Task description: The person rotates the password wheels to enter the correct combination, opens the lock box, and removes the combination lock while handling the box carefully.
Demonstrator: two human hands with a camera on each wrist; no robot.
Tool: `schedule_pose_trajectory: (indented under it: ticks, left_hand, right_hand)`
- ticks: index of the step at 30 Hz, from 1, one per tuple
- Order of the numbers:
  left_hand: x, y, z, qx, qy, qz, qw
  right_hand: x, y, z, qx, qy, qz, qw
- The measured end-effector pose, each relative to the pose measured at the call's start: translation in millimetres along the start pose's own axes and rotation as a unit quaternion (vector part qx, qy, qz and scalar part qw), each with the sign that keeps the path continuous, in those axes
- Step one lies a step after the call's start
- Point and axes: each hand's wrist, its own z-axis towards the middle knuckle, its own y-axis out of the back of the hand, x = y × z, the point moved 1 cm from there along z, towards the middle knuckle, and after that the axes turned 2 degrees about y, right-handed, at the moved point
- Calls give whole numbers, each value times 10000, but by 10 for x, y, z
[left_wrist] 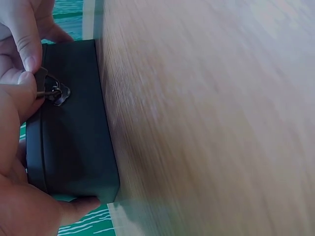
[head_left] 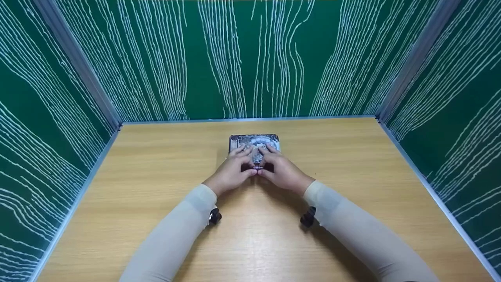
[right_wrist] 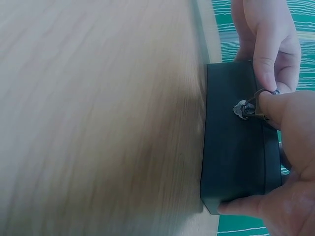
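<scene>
A dark box (left_wrist: 74,142) with a rounded-corner lid stands on the table, its patterned grey and white top (head_left: 256,140) facing up. On its front is a metal latch (right_wrist: 243,109) with a wire loop. My left hand (head_left: 231,172) and right hand (head_left: 285,171) hold the box from either side, with fingers lying over the lid and sides. Both thumbs meet at the latch, where the thumb tips pinch its upper part; the fingers behind it are partly hidden. The lid sits down on the box.
The box stands towards the back of a wooden table (head_left: 156,176). Green panels (head_left: 219,94) with white wavy lines rise at the back and both sides, joined by grey metal posts (head_left: 84,74). A small black device (head_left: 308,217) is strapped under each sleeve.
</scene>
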Motion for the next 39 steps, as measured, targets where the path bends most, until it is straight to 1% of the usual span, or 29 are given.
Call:
schedule_pose_trajectory:
  ticks: [9, 16, 24, 33, 35, 39]
  left_hand:
    - [4, -3, -13, -14, -66, 15, 10000]
    - [13, -22, -7, 3, -74, 160, 9998]
    - [3, -21, -7, -15, -32, 128, 9999]
    - [-1, -6, -3, -44, -95, 113, 9999]
    - [3, -4, -2, -51, -103, 95, 9999]
    - [10, -3, 7, -43, -166, 110, 9998]
  right_hand:
    - [16, 3, -10, 62, -83, -27, 9999]
    - [-14, -8, -24, 59, -126, -33, 9999]
    - [-11, 2, -23, 86, -230, -11, 9997]
    - [8, 12, -22, 143, -395, -72, 9991]
    - [6, 12, -19, 146, -390, -60, 9991]
    - [3, 14, -10, 114, -249, 11, 9996]
